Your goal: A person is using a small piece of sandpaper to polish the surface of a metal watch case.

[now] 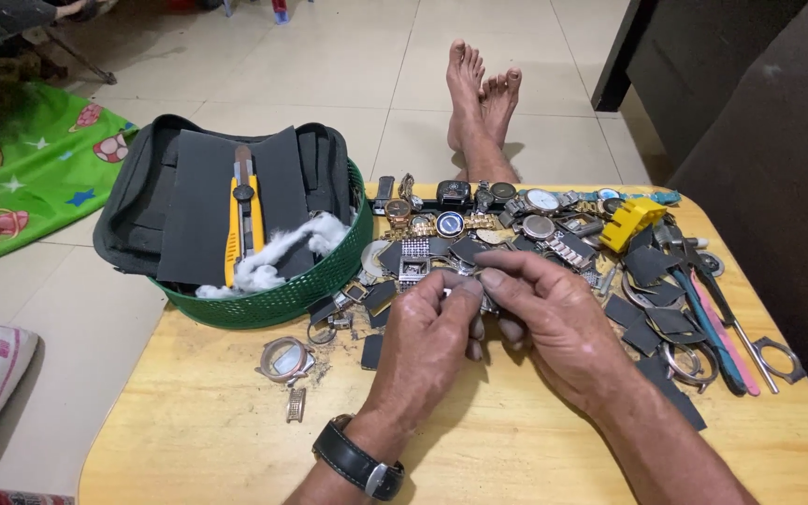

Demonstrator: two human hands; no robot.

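My left hand [427, 341] and my right hand [554, 313] meet over the middle of a low wooden table [226, 430]. Together their fingertips pinch a small silver watch part [448, 292], mostly hidden by the fingers. A black wristwatch [357, 460] is strapped on my left wrist. Just beyond the hands lies a heap of wristwatches [507, 215], metal bands and dark flat pieces.
A green plastic basket [282, 295] at the table's left holds a black bag, a yellow utility knife [240, 220] and white cotton. A loose watch case [284, 358] lies front left. Yellow block [630, 223] and hand tools [717, 327] sit right. My bare feet [481, 103] rest on the tiled floor beyond.
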